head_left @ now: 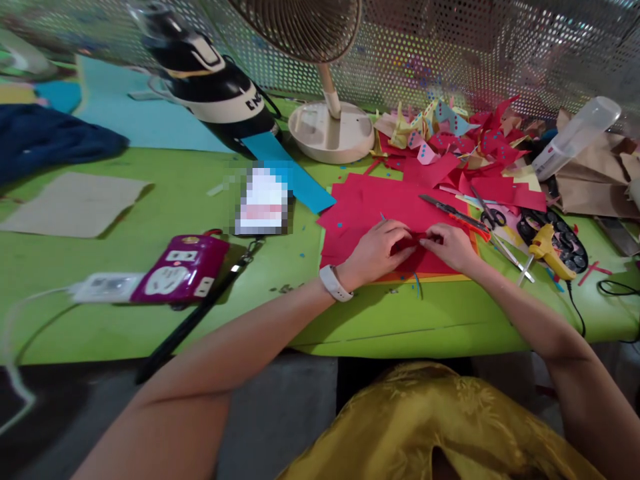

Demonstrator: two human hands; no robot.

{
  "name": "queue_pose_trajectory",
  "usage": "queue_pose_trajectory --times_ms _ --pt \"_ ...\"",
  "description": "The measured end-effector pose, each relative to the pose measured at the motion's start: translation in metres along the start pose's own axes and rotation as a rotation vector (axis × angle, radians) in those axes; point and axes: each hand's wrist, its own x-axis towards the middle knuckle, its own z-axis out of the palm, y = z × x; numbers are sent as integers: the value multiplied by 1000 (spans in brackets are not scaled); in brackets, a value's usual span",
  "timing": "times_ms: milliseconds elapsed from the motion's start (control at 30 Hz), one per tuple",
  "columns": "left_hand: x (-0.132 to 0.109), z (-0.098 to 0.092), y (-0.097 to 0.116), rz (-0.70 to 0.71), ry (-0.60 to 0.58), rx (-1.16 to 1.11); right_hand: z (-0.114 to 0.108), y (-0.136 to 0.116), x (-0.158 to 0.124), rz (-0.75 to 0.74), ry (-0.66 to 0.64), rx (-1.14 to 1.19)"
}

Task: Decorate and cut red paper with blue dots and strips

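On the one green tabletop, red sheets are spread in an overlapping pile, and above its near part both hands are brought close together. Between the fingertips of the left hand and the right hand, a small red piece seems to be pinched, though its shape is too blurred to be made out. The step in hand is judged to be fine shaping of that piece by finger; for the next move, a light, steady pinch from both sides is called for. Of the other things, one fan, one black-and-white bottle, one clear bottle, one purple socket box, one yellow glue gun, one orange cutter and one pair of black-handled scissors are counted; the red sheets cannot be counted exactly.
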Motion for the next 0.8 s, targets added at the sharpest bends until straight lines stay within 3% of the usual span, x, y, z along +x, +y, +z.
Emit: queue_pose_trajectory --times_ms 133,333,800 --pt "4 3 -4 -87 30 -48 0 -2 -1 20 -8 26" --pt "6 4 -8 -90 1 -49 2 -4 -2 90 26 40" --pt "8 2 5 -201 12 -28 1 -9 -3 138 34 88"
